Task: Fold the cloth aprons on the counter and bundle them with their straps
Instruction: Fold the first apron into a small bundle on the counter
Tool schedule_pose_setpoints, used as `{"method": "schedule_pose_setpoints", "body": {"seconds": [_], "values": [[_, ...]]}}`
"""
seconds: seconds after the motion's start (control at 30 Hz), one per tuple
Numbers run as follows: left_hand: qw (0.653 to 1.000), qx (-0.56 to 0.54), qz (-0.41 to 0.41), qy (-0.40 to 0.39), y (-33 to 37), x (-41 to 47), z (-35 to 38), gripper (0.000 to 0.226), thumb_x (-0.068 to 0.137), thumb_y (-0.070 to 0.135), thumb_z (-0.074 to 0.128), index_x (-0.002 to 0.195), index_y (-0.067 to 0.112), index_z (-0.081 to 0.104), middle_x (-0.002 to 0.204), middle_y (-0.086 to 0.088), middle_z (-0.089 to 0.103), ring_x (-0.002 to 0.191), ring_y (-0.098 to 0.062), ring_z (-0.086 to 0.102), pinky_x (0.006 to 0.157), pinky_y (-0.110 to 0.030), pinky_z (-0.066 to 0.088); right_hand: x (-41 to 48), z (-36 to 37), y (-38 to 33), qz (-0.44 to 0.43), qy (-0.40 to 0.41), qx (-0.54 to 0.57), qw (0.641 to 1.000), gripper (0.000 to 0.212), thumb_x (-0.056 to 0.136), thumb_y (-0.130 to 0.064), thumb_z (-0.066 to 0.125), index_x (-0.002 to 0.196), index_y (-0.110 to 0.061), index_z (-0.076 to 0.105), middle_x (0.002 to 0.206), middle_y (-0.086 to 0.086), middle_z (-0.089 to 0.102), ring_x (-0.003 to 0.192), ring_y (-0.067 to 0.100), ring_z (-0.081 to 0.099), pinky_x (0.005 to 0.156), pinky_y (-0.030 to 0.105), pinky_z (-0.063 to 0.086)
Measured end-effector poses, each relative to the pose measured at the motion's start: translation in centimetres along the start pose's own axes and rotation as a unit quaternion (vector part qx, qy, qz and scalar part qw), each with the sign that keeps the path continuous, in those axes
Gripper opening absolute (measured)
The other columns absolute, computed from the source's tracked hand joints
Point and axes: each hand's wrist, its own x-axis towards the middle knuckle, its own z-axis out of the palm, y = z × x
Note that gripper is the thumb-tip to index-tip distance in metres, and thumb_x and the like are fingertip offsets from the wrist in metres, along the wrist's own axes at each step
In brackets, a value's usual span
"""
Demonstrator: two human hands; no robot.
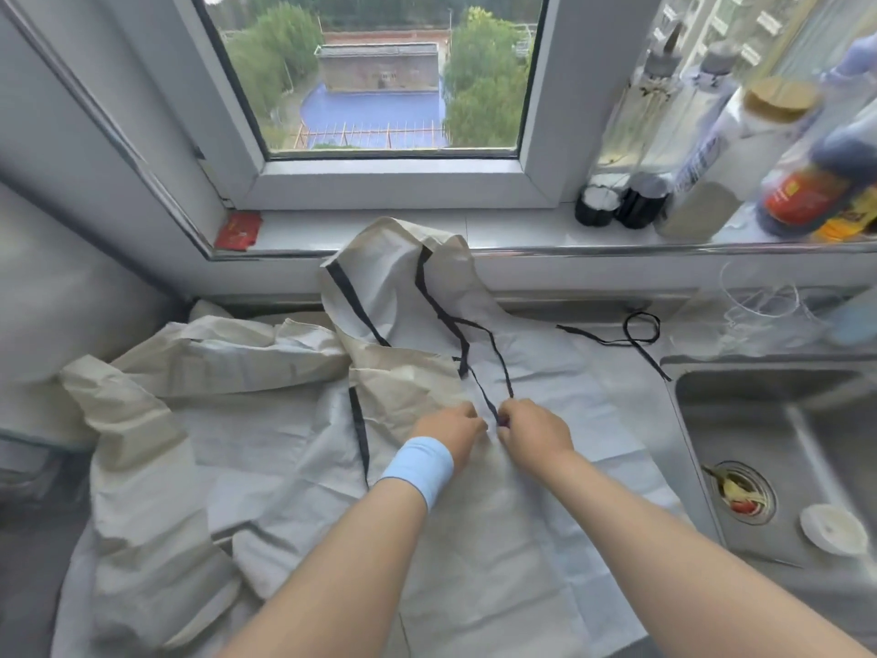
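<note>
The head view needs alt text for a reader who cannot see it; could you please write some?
Two hands meet over a cream apron spread on a counter: the right hand pinches a thin black strap, the left hand curls close beside it. More crumpled aprons lie to the left, a steel sink to the right, a window behind.

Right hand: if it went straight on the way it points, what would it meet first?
Likely the left hand, close opposite the right hand across the black strap it pinches; depth is hard to judge.
</note>
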Motion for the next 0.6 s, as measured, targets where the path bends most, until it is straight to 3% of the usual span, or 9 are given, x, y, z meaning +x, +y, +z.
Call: {"method": "schedule_pose_setpoints", "body": {"seconds": [0.07,0.17,0.27,0.33,0.4,0.47,0.53,0.6], "values": [[0.999,0.010,0.038,-0.002,1.2,0.6,0.2,0.050,0.089,0.005,0.049,0.133,0.027,0.051,0.139,0.003,0.043,0.114,-0.030,0.057,0.088,-0.040,0.047,-0.1,0.1,0.7,-0.004,0.026,0.024,0.999,0.015,0.092,-0.031,0.054,0.099,-0.022,0.063,0.112,0.003,0.056,0.105,0.026,0.057,0.083,0.034,0.047],[0.999,0.031,0.031,-0.030,2.8,0.9,0.5,0.049,0.087,0.001,0.050,0.132,0.020,0.050,0.136,-0.002,0.041,0.109,-0.031,0.059,0.085,-0.041,0.048,-0.4,0.0,2.5,-0.030,0.072,0.066,0.995,0.008,0.088,-0.024,0.057,0.090,-0.018,0.062,0.113,0.001,0.051,0.107,0.023,0.048,0.079,0.032,0.042],[0.998,0.057,0.010,-0.032,3.9,0.9,0.3,0.042,0.091,0.006,0.049,0.130,0.019,0.047,0.125,-0.009,0.043,0.106,-0.033,0.059,0.080,-0.042,0.047,-0.4,-1.0,3.8,-0.044,0.060,0.156,0.985,0.005,0.088,-0.022,0.061,0.089,-0.018,0.062,0.100,-0.003,0.062,0.096,0.021,0.057,0.078,0.032,0.046],[0.997,0.074,-0.007,-0.038,3.9,0.7,0.2,0.034,0.093,0.010,0.049,0.126,0.016,0.054,0.123,-0.010,0.046,0.108,-0.034,0.058,0.081,-0.041,0.047,-0.2,-1.5,3.9,-0.010,0.044,0.235,0.971,0.003,0.089,-0.020,0.062,0.089,-0.017,0.063,0.085,-0.004,0.069,0.084,0.017,0.062,0.075,0.030,0.047],[0.998,0.060,-0.023,-0.011,3.5,-0.1,-0.1,0.026,0.089,0.013,0.052,0.112,0.016,0.064,0.118,-0.006,0.048,0.102,-0.033,0.059,0.077,-0.037,0.047,-0.4,-1.9,3.3,0.032,0.016,0.304,0.952,0.004,0.088,-0.015,0.062,0.085,-0.016,0.064,0.070,-0.003,0.072,0.071,0.013,0.063,0.068,0.026,0.048],[0.997,-0.021,-0.035,0.068,2.9,-1.6,-0.7,0.019,0.085,0.017,0.052,0.096,0.015,0.066,0.112,-0.002,0.049,0.091,-0.031,0.060,0.068,-0.032,0.043,-1.0,-2.3,2.2,0.071,-0.010,0.361,0.930,0.013,0.087,-0.011,0.060,0.076,-0.009,0.067,0.061,0.001,0.071,0.057,0.014,0.060,0.059,0.024,0.048],[0.984,-0.069,-0.027,0.160,2.5,-3.5,-1.2,0.017,0.083,0.017,0.050,0.082,0.013,0.066,0.107,0.000,0.050,0.079,-0.029,0.056,0.061,-0.031,0.038,-2.1,-2.4,0.9,0.083,-0.118,0.415,0.898,0.022,0.087,-0.006,0.057,0.067,-0.006,0.065,0.054,0.002,0.065,0.048,0.016,0.054,0.046,0.020,0.042],[0.971,-0.092,-0.008,0.220,2.3,-5.0,-1.4,0.017,0.079,0.016,0.050,0.073,0.013,0.065,0.107,0.001,0.051,0.071,-0.027,0.051,0.059,-0.032,0.044,-3.2,-1.9,-0.4,0.060,-0.294,0.420,0.857,0.015,0.085,-0.003,0.057,0.071,-0.004,0.064,0.058,0.005,0.059,0.049,0.017,0.052,0.049,0.023,0.047]]}}
